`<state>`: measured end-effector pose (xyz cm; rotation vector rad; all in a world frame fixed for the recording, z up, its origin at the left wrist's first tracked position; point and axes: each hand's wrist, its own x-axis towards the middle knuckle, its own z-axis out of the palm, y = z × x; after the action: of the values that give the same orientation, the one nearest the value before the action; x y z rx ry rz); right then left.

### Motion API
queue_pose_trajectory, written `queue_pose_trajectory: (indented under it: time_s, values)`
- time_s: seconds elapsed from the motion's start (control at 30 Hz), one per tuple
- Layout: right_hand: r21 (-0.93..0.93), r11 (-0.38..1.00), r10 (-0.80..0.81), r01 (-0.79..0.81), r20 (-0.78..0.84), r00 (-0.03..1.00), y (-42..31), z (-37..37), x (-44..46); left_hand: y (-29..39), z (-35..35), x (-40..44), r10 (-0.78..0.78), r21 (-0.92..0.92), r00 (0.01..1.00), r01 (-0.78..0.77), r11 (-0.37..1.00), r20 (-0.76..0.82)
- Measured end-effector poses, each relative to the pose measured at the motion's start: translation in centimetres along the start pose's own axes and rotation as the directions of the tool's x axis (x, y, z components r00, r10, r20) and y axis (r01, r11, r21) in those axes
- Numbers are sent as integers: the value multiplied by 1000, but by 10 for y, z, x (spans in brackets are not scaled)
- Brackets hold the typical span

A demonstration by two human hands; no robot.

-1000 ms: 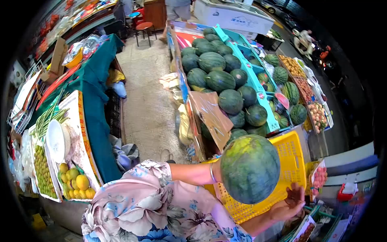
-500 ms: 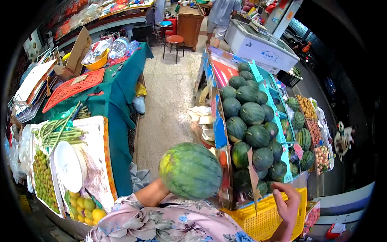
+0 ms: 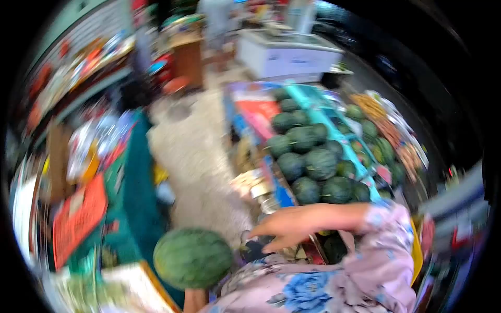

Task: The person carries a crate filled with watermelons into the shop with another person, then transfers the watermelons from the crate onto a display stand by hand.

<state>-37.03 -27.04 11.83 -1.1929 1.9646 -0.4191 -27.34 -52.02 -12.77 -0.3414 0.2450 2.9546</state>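
Observation:
A large green watermelon (image 3: pixel 193 258) rests on my left hand (image 3: pixel 195 298), which supports it from below. Only the wrist shows under the fruit; those fingers are hidden. My right hand (image 3: pixel 279 228) reaches across in front of me, its fingers stretched out and apart, somewhat blurred. It holds nothing and stays to the right of the watermelon, not touching it. Beyond the right forearm, a pile of dark green watermelons (image 3: pixel 319 163) fills a display bin.
A green-draped table (image 3: pixel 130 208) with a red plastic tray (image 3: pixel 81 219) lies left. The tiled aisle (image 3: pixel 190 156) runs ahead to a stool (image 3: pixel 175 85), a counter (image 3: pixel 186 60) and a standing person (image 3: pixel 215 26). A chest freezer (image 3: pixel 287 57) stands behind the bin.
The view has turned and blurred. My left hand has carried the watermelon to the left and lower. My right hand has swung from the yellow crate inward across my body.

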Motion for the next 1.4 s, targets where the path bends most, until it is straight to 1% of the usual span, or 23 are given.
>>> queue_pose_trajectory:
  time_s: [0.03, 0.07, 0.1, 0.17, 0.2, 0.23, 0.27, 0.3, 0.37, 0.43, 0.5, 0.57, 0.63, 0.7, 0.8, 0.9, 0.97, 1.03, 1.1, 1.13, 1.23, 1.33, 1.4]
  values:
    - [-23, 998, -59, 58, -33, 998, 15, 0, 15, 1, 7, 15, -29, 21, 1000, 29, 999, 9]
    - [-77, 991, -105, 110, 70, 992, 7, -23, 41, 2, 13, 36, -72, 45, 997, 71, 996, 17]
    - [-60, 997, -42, 43, 11, 999, 27, -21, 30, 3, 17, 53, -88, 59, 996, 87, 994, 16]
    - [-27, 994, -101, 101, 5, 995, 40, -65, 59, 21, 28, 83, -74, 127, 997, 74, 989, -10]
    - [-124, 992, 9, -2, 51, 999, 25, -31, 31, 5, 4, 72, -78, 33, 997, 77, 996, 12]
    - [-44, 998, -37, 39, 37, 999, 44, -37, 51, 24, 10, 92, -66, 57, 997, 68, 996, -31]
    - [99, 978, -174, 184, -99, 980, 67, -47, 91, 36, 28, 112, -50, 115, 997, 55, 992, -52]
    - [87, 977, -183, 194, -116, 976, 86, -75, 97, 43, 36, 134, -33, 126, 999, 38, 991, -42]
    - [352, 870, -233, 345, -324, 917, 111, -108, 124, 65, 57, 171, -22, 155, 996, 35, 987, -82]
    - [287, 915, -206, 285, -277, 939, 139, -147, 125, 70, 74, 215, -31, 128, 999, 35, 991, -35]
    - [631, 704, -100, 326, -366, 925, 156, -165, 166, 84, 89, 252, -6, 127, 998, 14, 992, -66]
    - [643, 689, -127, 336, -349, 928, 174, -184, 189, 91, 101, 280, 15, 82, 998, -9, 997, -67]
    - [800, 465, 29, 380, -442, 896, 199, -197, 217, 102, 113, 310, 27, 40, 998, -24, 999, -63]
    - [799, 432, -4, 418, -462, 887, 218, -211, 242, 113, 127, 336, 41, 50, 996, -37, 998, -84]
    - [905, -44, 99, 424, -418, 903, 256, -233, 284, 140, 164, 378, 78, 193, 986, -49, 980, -146]
    - [898, -116, 106, 424, -413, 904, 291, -270, 328, 180, 158, 441, 106, 200, 981, -73, 977, -161]
    - [897, -70, 92, 436, -429, 899, 316, -296, 361, 205, 166, 482, 10, 190, 982, 27, 981, -190]
    - [900, -204, 165, 386, -357, 919, 328, -336, 384, 235, 173, 527, -32, 182, 984, 64, 981, -174]
    - [890, -208, 214, 406, -363, 907, 339, -372, 407, 262, 186, 571, -97, 137, 985, 116, 984, -141]
    - [893, -226, 270, 390, -327, 906, 346, -389, 413, 274, 208, 589, -103, 243, 974, 152, 958, -202]
    - [884, -240, 381, 402, -295, 876, 369, -435, 436, 307, 225, 656, -124, 328, 972, 186, 926, -201]
    - [887, -178, 593, 426, -248, 766, 394, -469, 451, 325, 227, 720, -174, 367, 967, 232, 901, -184]
    - [892, -196, 602, 408, -219, 768, 413, -494, 460, 326, 230, 760, -151, 431, 964, 235, 871, -221]
